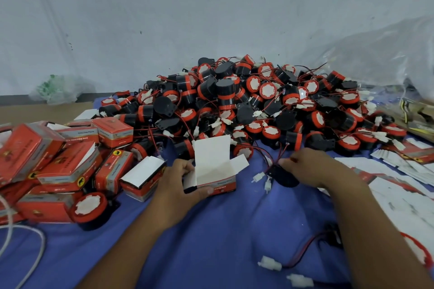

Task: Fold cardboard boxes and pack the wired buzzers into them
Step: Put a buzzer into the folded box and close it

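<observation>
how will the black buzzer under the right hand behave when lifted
The buzzer looks like a hard round shell, so it is probably stiff and apt to roll if set down. Its thin wires look floppy, so the white connectors will likely dangle.

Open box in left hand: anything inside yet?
The open box shows only white inner faces of its raised lid and flaps; the cavity is hidden behind its front wall. The right hand holds a buzzer outside it.
</observation>
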